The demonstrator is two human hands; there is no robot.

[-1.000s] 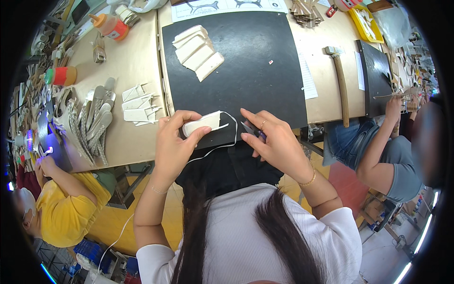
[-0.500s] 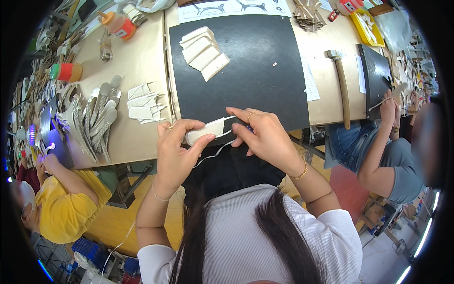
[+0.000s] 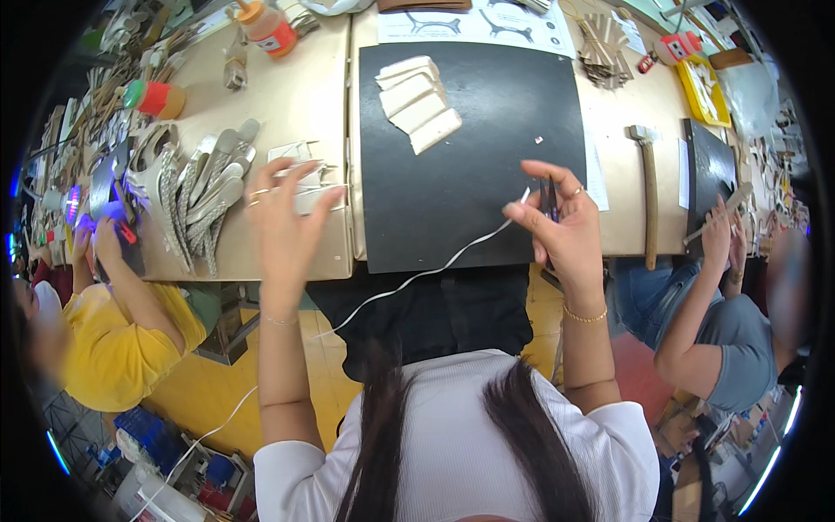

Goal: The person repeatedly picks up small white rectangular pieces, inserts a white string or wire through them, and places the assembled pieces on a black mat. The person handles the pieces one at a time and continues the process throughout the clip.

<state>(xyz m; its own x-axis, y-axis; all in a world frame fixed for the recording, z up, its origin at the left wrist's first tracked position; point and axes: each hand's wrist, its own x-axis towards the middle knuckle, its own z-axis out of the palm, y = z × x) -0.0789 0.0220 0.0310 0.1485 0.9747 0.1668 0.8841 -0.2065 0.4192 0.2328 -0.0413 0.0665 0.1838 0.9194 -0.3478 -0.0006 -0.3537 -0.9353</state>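
Observation:
My left hand (image 3: 290, 213) is over a small pile of flat white pieces (image 3: 308, 202) left of the black mat (image 3: 409, 204). Its fingers are spread, and whether they touch the pile cannot be made out. My right hand (image 3: 567, 228), above the mat's right side, pinches the end of a thin white cord (image 3: 452, 259) between thumb and index finger. A small pair of dark snips (image 3: 548, 198) also sits in that hand, blades pointing away. From there the cord slopes down left past the table edge. Several overlapping cream padded pieces (image 3: 417, 104) lie farther back on the mat.
Left of the pile lie braided straps (image 3: 187, 196), with glue bottles (image 3: 268, 30) behind. A hammer (image 3: 650, 191) and a yellow tray (image 3: 703, 91) are on the right. Printed sheets (image 3: 478, 28) border the mat's far edge. Co-workers sit at both sides.
The white piece held between both hands has left them. My left hand has moved left to the pile and spread its fingers. My right hand has drawn the cord end rightward.

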